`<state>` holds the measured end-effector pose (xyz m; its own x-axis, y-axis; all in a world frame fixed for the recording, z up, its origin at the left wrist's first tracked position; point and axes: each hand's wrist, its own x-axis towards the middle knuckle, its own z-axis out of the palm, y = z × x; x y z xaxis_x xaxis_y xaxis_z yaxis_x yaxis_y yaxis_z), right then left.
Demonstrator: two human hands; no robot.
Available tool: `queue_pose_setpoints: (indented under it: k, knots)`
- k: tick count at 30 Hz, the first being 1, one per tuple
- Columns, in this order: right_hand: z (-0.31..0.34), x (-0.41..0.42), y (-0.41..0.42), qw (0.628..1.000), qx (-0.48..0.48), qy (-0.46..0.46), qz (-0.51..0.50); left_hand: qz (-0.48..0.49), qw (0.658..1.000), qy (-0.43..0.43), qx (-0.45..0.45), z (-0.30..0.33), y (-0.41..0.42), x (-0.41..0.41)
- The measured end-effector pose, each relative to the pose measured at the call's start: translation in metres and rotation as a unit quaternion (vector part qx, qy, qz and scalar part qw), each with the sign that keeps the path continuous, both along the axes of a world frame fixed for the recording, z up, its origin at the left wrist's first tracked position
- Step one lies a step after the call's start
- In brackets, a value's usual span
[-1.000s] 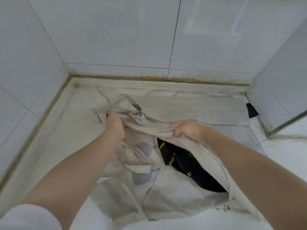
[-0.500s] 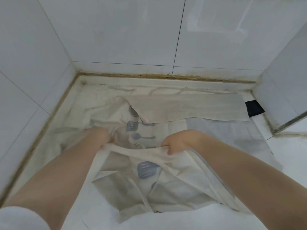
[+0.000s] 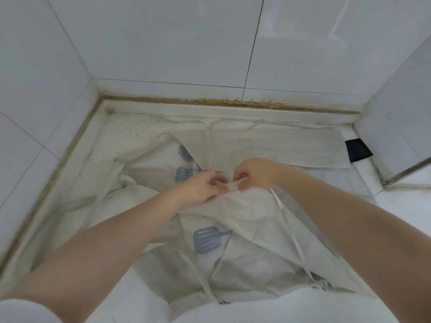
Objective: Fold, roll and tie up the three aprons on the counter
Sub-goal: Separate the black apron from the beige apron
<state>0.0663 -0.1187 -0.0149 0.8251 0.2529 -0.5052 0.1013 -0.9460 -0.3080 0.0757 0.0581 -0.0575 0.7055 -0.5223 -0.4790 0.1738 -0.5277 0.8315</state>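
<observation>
A cream apron printed with blue kitchen utensils (image 3: 245, 229) lies crumpled across the middle of the white counter (image 3: 130, 136). My left hand (image 3: 200, 187) and my right hand (image 3: 258, 171) meet over its upper edge, both pinching a raised fold of the cloth between them. Thin ties (image 3: 291, 234) trail down from that fold toward the front. Behind it a plain grey apron (image 3: 279, 148) lies flat, folded into a long strip with its ties near the back wall. A small black corner of cloth (image 3: 356, 153) shows at the far right.
Tiled walls (image 3: 163, 43) close the counter at the back, left and right. A dirty seam runs along the back edge (image 3: 210, 101). A metal-edged step (image 3: 408, 171) sits at the right.
Both hands have come together at the middle of the printed apron. The dark apron seen a second ago is now covered by the cream cloth, which has spread out to the left.
</observation>
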Motion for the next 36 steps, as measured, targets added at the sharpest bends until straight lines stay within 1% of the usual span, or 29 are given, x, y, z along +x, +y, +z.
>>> queue_pose_setpoints:
  k: [1,2,4,5,7,8,9,11,12,13,15,16,18,21,23,25,27,28,29,31,32,34,35,36]
  knots:
    - [0.002,0.001,-0.003,0.999,0.022,0.031,-0.010,0.015,1.000,-0.003,-0.023,0.001,-0.002,-0.002]
    - [0.002,0.002,-0.007,0.995,0.045,0.082,-0.029,0.025,0.999,-0.018,-0.029,0.000,-0.005,-0.003]
    - [-0.001,0.001,-0.017,0.974,0.077,0.201,-0.076,0.043,0.997,-0.062,-0.003,-0.003,-0.004,-0.002]
    - [-0.003,0.000,-0.022,0.965,0.056,0.241,-0.088,0.065,0.995,-0.079,0.011,-0.005,-0.001,0.001]
    - [-0.004,0.003,-0.032,0.962,-0.061,0.255,-0.074,0.106,0.992,-0.068,0.007,-0.008,0.015,0.008]
    - [-0.004,0.007,-0.036,0.961,-0.116,0.243,-0.061,0.100,0.993,-0.055,0.007,-0.011,0.026,0.010]
    - [-0.003,0.015,-0.037,0.963,-0.156,0.213,-0.050,0.070,0.996,-0.051,0.023,-0.014,0.037,0.012]
    - [0.004,0.032,-0.030,0.978,-0.184,0.085,-0.048,-0.036,0.991,-0.053,0.117,-0.023,0.055,0.012]
    - [0.006,0.040,-0.023,0.980,-0.193,0.009,-0.051,-0.079,0.984,-0.043,0.154,-0.025,0.059,0.009]
    - [0.008,0.048,-0.011,0.974,-0.211,-0.062,-0.048,-0.107,0.978,-0.025,0.175,-0.028,0.062,0.008]
    - [0.006,0.063,0.012,0.955,-0.246,-0.167,-0.017,-0.104,0.980,0.035,0.167,-0.027,0.061,0.009]
    - [0.003,0.068,0.022,0.951,-0.245,-0.190,0.003,-0.083,0.984,0.064,0.144,-0.024,0.058,0.010]
    - [-0.008,0.074,0.035,0.958,-0.222,-0.180,0.030,-0.032,0.990,0.104,0.093,-0.022,0.054,0.014]
    - [-0.017,0.070,0.032,0.978,-0.176,-0.116,0.012,-0.004,0.995,0.069,0.066,-0.026,0.048,0.016]
    - [-0.022,0.063,0.021,0.982,-0.177,-0.070,-0.009,0.023,0.996,0.052,0.074,-0.028,0.047,0.017]
    - [-0.029,0.057,0.001,0.977,-0.210,-0.017,-0.039,0.056,0.991,-0.025,0.120,-0.029,0.047,0.021]
    - [-0.036,0.048,-0.019,0.967,-0.239,0.003,-0.091,0.112,0.973,-0.114,0.169,-0.028,0.049,0.026]
    - [-0.038,0.044,-0.027,0.963,-0.242,-0.018,-0.120,0.134,0.966,-0.135,0.178,-0.028,0.049,0.028]
    - [-0.040,0.039,-0.032,0.959,-0.239,-0.062,-0.142,0.144,0.963,-0.141,0.176,-0.029,0.049,0.029]
    - [-0.039,0.030,-0.032,0.953,-0.207,-0.159,-0.156,0.144,0.970,-0.126,0.148,-0.031,0.049,0.028]
    - [-0.037,0.025,-0.028,0.956,-0.168,-0.188,-0.146,0.144,0.978,-0.098,0.114,-0.031,0.050,0.025]
    - [-0.032,0.016,-0.018,0.973,-0.094,-0.203,-0.065,0.120,0.992,-0.042,0.018,-0.026,0.055,0.019]
    - [-0.032,0.011,-0.011,0.979,-0.073,-0.190,-0.015,0.063,0.998,-0.027,0.000,-0.024,0.059,0.018]
    - [-0.033,0.007,-0.004,0.984,-0.066,-0.161,0.022,-0.028,0.999,-0.024,0.020,-0.022,0.064,0.016]
